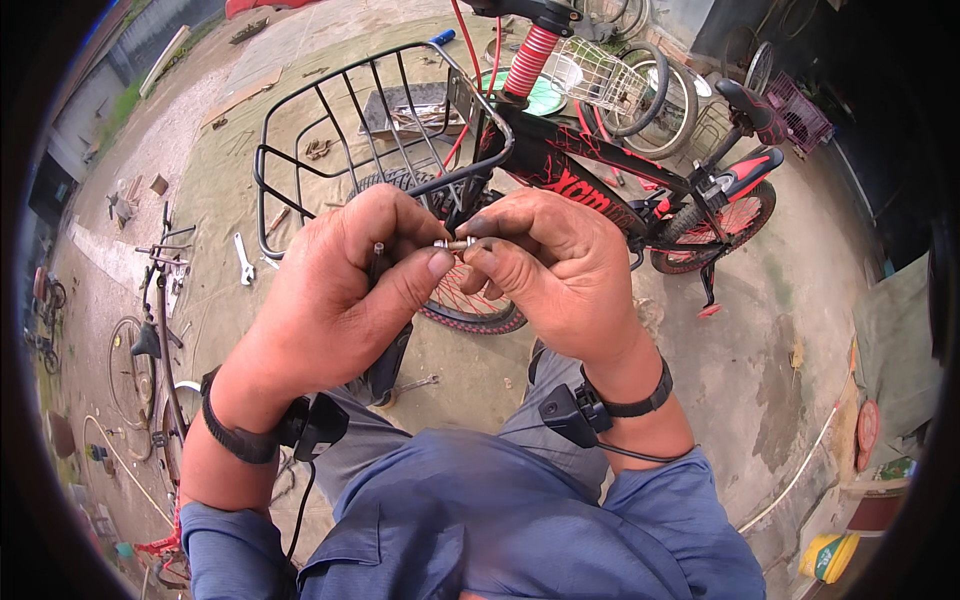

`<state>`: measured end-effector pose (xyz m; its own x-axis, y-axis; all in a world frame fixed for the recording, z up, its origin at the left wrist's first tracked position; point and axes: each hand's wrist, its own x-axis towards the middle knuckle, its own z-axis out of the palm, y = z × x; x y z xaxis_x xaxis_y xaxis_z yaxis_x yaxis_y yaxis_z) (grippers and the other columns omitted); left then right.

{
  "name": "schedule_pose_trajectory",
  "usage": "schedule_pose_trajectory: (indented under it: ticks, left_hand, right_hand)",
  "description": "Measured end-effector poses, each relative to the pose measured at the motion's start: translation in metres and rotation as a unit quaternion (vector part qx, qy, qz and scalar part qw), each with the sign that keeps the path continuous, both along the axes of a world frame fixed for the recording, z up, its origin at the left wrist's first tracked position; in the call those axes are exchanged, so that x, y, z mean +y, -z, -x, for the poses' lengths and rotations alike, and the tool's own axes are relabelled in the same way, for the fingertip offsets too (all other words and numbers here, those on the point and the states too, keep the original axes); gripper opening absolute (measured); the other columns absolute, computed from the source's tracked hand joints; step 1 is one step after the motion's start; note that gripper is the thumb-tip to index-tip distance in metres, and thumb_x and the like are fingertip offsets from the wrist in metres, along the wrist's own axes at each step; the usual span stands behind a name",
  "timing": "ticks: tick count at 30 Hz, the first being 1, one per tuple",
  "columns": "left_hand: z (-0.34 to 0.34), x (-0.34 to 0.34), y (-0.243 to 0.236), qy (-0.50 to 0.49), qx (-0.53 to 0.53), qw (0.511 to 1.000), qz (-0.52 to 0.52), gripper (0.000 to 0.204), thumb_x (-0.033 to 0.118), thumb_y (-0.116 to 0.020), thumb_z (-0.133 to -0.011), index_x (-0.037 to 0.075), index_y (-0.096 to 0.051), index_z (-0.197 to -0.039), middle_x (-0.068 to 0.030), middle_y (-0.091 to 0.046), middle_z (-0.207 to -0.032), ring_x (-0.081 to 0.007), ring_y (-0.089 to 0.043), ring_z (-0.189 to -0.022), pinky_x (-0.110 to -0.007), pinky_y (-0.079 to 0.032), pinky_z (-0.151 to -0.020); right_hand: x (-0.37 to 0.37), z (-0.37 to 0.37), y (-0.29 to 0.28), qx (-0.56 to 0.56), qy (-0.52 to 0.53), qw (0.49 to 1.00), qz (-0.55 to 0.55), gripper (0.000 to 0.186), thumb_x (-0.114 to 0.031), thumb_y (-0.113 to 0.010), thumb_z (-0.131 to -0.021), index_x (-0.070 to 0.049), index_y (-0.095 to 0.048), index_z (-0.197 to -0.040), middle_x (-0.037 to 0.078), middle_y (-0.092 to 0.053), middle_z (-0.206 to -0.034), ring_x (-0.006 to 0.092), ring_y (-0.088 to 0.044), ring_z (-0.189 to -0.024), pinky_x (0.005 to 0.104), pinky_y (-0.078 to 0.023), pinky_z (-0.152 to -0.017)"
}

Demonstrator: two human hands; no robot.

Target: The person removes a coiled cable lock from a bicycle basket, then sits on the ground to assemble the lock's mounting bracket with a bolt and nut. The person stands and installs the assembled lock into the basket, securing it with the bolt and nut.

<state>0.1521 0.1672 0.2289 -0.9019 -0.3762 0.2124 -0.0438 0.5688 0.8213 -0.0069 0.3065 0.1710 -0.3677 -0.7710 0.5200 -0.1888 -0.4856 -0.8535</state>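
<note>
My left hand (pixel 340 280) and my right hand (pixel 560 270) meet at the centre, each closed in a pinch on a small metal bolt (pixel 455 243) with fittings at its ends. A thin dark rod shows among my left fingers; I cannot make out what it belongs to. Just beyond my hands stands a black and red bicycle (pixel 540 150) with a striped red head tube, a black wire basket (pixel 300 142) and a red-spoked wheel (pixel 480 314) partly hidden below my hands.
An open-end wrench (pixel 243 258) lies on the ground cloth, another spanner (pixel 415 385) below my hands. A tray of tools (pixel 390 120) sits behind the basket. Several bikes and wheels (pixel 670 115) stand back right; a bike frame (pixel 160 330) is at left, a yellow tub (pixel 828 557) lower right.
</note>
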Motion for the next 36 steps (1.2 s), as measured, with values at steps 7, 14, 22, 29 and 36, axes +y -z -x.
schedule_pose_trajectory:
  ticks: [7,14,22,29,36]
  left_hand:
    - [-0.003,0.004,0.008,0.013,0.040,0.998,0.055,0.012,0.008,-0.066,-0.102,-0.001,-0.061,-0.107,0.0030,-0.058,-0.073,-0.0022,-0.052,-0.058,-0.019,-0.040,-0.052]
    - [-0.003,0.004,0.007,0.006,0.031,0.999,0.042,0.013,0.009,-0.066,-0.103,-0.001,-0.060,-0.109,0.0021,-0.058,-0.077,-0.0018,-0.051,-0.058,-0.017,-0.039,-0.052]
    - [-0.004,0.006,0.011,0.005,0.051,0.999,0.019,0.012,0.008,-0.066,-0.102,0.000,-0.061,-0.109,0.0028,-0.058,-0.076,-0.0018,-0.052,-0.059,-0.018,-0.040,-0.053]
    - [-0.003,0.003,0.012,0.023,0.047,0.994,0.092,0.011,0.008,-0.070,-0.098,0.000,-0.063,-0.103,0.0037,-0.059,-0.074,-0.0022,-0.051,-0.061,-0.020,-0.039,-0.055]
    - [-0.002,0.004,0.018,0.023,0.055,0.991,0.116,0.013,0.010,-0.074,-0.094,0.002,-0.066,-0.100,0.0009,-0.058,-0.070,-0.0074,-0.052,-0.060,-0.026,-0.041,-0.056]
  right_hand:
    - [-0.002,-0.001,0.000,0.112,0.091,0.985,-0.094,0.029,-0.026,-0.062,-0.107,0.001,-0.066,-0.097,0.000,-0.062,-0.080,0.0061,-0.059,-0.068,0.0230,-0.048,-0.060]
    - [-0.001,0.003,-0.005,0.184,0.053,0.980,-0.051,0.033,-0.029,-0.064,-0.106,0.003,-0.063,-0.113,0.006,-0.065,-0.094,0.0088,-0.062,-0.079,0.0240,-0.052,-0.067]
    - [-0.002,0.000,-0.001,0.169,0.056,0.983,-0.036,0.032,-0.030,-0.062,-0.107,0.002,-0.062,-0.112,0.003,-0.064,-0.088,0.0083,-0.061,-0.075,0.0232,-0.050,-0.067]
    - [0.005,-0.003,-0.003,0.167,0.058,0.983,-0.055,0.026,-0.023,-0.059,-0.108,0.002,-0.063,-0.104,0.004,-0.062,-0.088,0.0074,-0.059,-0.073,0.0229,-0.048,-0.065]
    - [0.008,-0.002,0.007,0.127,0.023,0.987,-0.091,0.020,-0.018,-0.063,-0.105,0.002,-0.062,-0.108,0.004,-0.063,-0.091,0.0072,-0.061,-0.076,0.0230,-0.050,-0.067]
